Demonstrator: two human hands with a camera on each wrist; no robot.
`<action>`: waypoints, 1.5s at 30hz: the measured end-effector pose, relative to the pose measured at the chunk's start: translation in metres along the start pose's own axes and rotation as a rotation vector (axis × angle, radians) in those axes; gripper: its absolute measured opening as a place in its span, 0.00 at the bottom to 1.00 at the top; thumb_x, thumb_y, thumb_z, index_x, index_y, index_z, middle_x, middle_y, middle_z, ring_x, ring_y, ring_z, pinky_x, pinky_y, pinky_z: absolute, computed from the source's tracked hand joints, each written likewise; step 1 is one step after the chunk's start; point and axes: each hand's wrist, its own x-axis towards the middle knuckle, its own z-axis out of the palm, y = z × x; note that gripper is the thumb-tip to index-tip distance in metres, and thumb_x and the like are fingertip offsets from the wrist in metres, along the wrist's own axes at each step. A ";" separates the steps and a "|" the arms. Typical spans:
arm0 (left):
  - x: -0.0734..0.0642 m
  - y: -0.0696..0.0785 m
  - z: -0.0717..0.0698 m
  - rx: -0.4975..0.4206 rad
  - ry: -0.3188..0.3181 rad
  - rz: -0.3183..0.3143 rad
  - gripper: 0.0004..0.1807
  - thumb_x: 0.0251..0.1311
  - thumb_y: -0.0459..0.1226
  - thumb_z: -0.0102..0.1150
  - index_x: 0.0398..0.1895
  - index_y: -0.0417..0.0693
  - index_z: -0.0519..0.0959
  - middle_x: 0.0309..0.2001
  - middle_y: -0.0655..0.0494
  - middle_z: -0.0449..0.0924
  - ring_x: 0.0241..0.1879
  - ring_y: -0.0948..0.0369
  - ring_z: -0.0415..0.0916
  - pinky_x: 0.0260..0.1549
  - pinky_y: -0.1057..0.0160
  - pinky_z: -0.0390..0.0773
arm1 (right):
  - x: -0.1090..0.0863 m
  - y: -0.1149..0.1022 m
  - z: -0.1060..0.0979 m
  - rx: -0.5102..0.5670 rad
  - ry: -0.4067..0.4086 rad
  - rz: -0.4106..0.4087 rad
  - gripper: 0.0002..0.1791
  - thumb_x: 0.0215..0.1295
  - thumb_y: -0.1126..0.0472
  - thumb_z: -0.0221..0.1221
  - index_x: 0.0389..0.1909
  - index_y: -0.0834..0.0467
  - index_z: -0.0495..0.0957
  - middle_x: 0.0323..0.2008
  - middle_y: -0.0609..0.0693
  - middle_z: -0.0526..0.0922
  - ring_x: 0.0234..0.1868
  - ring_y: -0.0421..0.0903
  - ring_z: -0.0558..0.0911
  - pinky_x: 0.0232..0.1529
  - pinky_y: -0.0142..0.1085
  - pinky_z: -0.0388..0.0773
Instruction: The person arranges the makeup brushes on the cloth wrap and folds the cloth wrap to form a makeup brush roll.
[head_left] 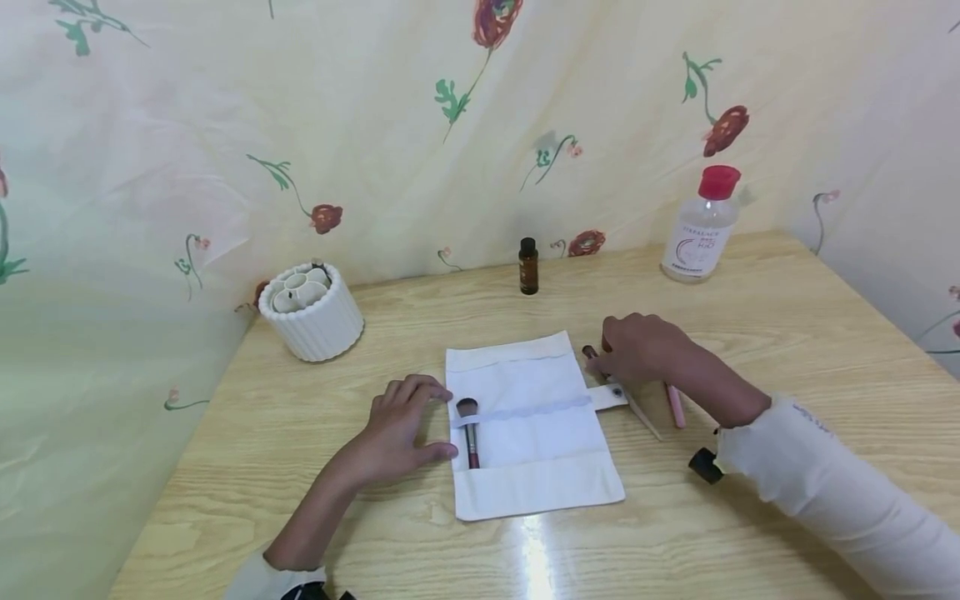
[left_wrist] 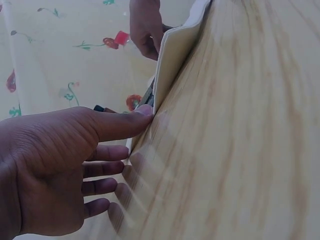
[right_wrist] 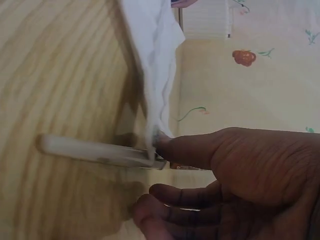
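A white cloth brush roll (head_left: 536,437) lies unfolded on the table. One makeup brush (head_left: 472,437) with a dark red handle lies on its left side, tucked under the middle band. My left hand (head_left: 401,433) rests at the roll's left edge, thumb and fingers spread apart, the thumb touching the edge in the left wrist view. Over on the right, my right hand (head_left: 645,346) is above a pale-handled brush (head_left: 643,414) that passes by the roll's snap strap (head_left: 607,396). Its thumb is near that brush, apart from the loosely bent fingers. A pink handle (head_left: 675,406) shows partly beneath the right hand.
A white ribbed holder (head_left: 318,321) with compartments stands at the back left. A small brown bottle (head_left: 528,268) is at the back middle. A clear bottle with a red cap (head_left: 701,225) stands at the back right, before a flowered cloth backdrop.
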 end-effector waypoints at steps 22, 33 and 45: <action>-0.003 0.000 0.001 -0.026 0.002 0.003 0.39 0.53 0.57 0.72 0.65 0.53 0.70 0.66 0.58 0.61 0.61 0.55 0.57 0.56 0.44 0.58 | 0.010 0.008 -0.012 0.265 0.354 -0.096 0.19 0.74 0.57 0.55 0.54 0.68 0.77 0.42 0.60 0.84 0.28 0.46 0.81 0.26 0.39 0.77; -0.003 0.000 0.001 -0.031 -0.004 -0.010 0.39 0.52 0.56 0.73 0.65 0.53 0.70 0.66 0.58 0.61 0.62 0.55 0.56 0.57 0.44 0.57 | 0.019 -0.001 -0.015 0.647 0.513 -0.193 0.22 0.74 0.59 0.54 0.63 0.65 0.69 0.40 0.59 0.85 0.31 0.49 0.87 0.30 0.39 0.83; -0.001 0.000 -0.002 -0.031 -0.005 0.002 0.39 0.54 0.56 0.72 0.65 0.53 0.70 0.66 0.57 0.61 0.61 0.54 0.57 0.57 0.44 0.57 | 0.031 -0.028 -0.012 1.048 0.335 -0.239 0.22 0.76 0.62 0.53 0.66 0.63 0.63 0.47 0.67 0.82 0.40 0.58 0.87 0.41 0.54 0.82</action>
